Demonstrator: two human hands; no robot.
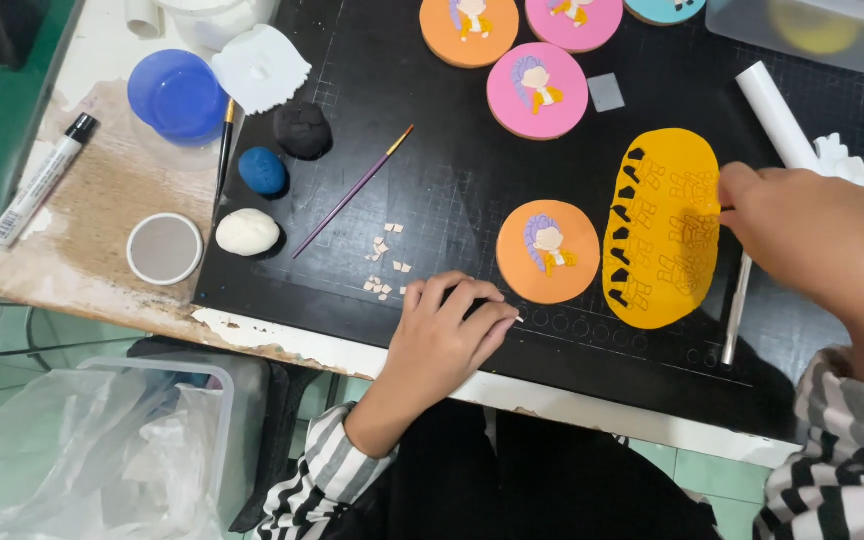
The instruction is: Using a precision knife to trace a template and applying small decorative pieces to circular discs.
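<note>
A rolled-out sheet of yellow clay [664, 225] lies on the black cutting mat [452, 180], with small shapes cut and scored into it. My right hand [812, 245] rests at its right edge, fingers closed on a thin tool whose metal shaft [737, 305] shows below the hand. My left hand [447, 335] sits curled on the mat near the front edge, fingertips down, beside an orange clay disc [548, 252] bearing a small figure. Whether the left hand holds anything is hidden.
Pink discs [537, 90] and further decorated discs lie at the back. Black [302, 130], blue [263, 170] and white [248, 232] clay lumps, a paintbrush [352, 192], clay scraps [384, 265], a white roller [777, 115], a blue lid [179, 95] and a marker [40, 180] sit around.
</note>
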